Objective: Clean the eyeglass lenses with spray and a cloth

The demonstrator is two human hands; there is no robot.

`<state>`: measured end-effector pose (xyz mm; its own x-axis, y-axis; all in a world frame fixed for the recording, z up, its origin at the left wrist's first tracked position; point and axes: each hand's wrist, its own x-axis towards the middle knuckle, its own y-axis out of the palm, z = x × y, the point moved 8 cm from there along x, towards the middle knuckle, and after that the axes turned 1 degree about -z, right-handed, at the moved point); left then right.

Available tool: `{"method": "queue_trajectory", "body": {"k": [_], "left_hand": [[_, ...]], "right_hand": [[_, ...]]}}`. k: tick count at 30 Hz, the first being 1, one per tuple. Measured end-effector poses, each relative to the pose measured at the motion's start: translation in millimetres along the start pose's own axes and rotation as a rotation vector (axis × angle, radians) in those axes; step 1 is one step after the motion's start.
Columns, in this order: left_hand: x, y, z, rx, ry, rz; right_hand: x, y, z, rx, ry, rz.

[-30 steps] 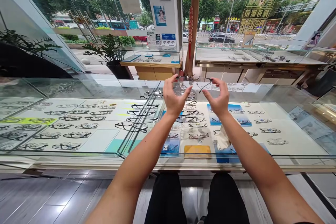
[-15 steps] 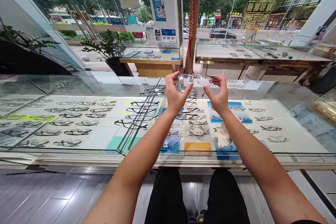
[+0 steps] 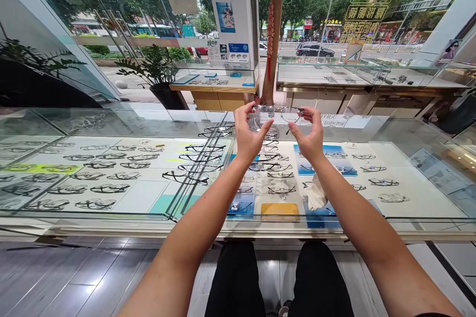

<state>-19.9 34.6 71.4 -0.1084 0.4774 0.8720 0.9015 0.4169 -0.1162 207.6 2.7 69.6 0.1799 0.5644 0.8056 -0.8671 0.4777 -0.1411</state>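
I hold a pair of thin-rimmed glasses (image 3: 277,113) up at arm's length over a glass display counter (image 3: 122,126). My left hand (image 3: 248,133) pinches the frame's left end between thumb and fingers. My right hand (image 3: 308,134) pinches the right end the same way. The lenses are clear and face me. Under the counter glass lie several rows of spectacle frames (image 3: 111,171) on white trays. A crumpled white cloth (image 3: 315,193) lies on the counter just below my right forearm.
A yellow card (image 3: 279,209) and blue cards (image 3: 241,205) lie under the near glass. A second display counter (image 3: 357,79) and a wooden cabinet (image 3: 217,91) stand behind, with a potted plant (image 3: 158,72) and a pillar (image 3: 273,29). My knees are at the counter's front edge.
Both hands lifted the glasses slightly and tilted the lenses more toward me; since half a second ago they are almost still.
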Motion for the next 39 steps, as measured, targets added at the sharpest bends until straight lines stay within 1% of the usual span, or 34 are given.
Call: {"method": "queue_trajectory", "body": {"k": [5,8,12,15,21,25,30,35,39], "left_hand": [[0,1,0,0.050,0.008,0.022],[-1,2,1,0.074,0.028,0.030],[-2,2,3,0.076,0.029,0.002],[-3,0,2,0.078,0.020,-0.020],[-3,-6,-6,0.085,0.048,-0.088],[-2,-6,-6,0.107,0.070,-0.076],[-2,-7,-5,0.082,0.060,-0.070],[-1,-5,0,0.024,-0.017,-0.063],[0,-2,5,0.002,-0.037,-0.038]], "right_hand": [[1,-1,-4,0.004,0.028,-0.003],[1,-2,-5,-0.017,0.014,-0.012],[1,-2,-4,-0.075,-0.017,-0.010],[1,-2,-5,-0.063,-0.020,-0.018],[1,4,-16,-0.041,0.033,0.034],[1,5,-19,0.001,0.045,0.038],[1,7,-21,0.014,0.037,0.047],[0,4,-19,-0.038,-0.034,-0.023],[-1,1,-13,-0.081,-0.098,-0.076]]}}
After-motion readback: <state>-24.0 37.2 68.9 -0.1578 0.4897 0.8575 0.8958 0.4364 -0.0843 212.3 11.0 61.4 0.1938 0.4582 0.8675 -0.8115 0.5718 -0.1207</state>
